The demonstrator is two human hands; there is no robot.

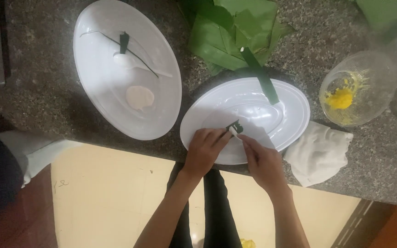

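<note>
Two hands pinching one small green-and-white morsel (234,128) over the near white oval plate (295,112), overhanging the granite counter's edge (37,110): left hand (204,151) and right hand (263,160) both gripping it. Lying far: green leaves (235,32). Sitting left: second oval plate (161,115). Standing right: clear bowl (373,69), white cloth (318,154) just beside.

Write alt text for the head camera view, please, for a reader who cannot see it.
A person's left hand and right hand pinch a small white-and-green piece over a white oval plate on a speckled stone counter. A second oval plate holds a pale dough disc; banana leaves, a clear bowl of yellow filling and a white cloth lie nearby.
</note>
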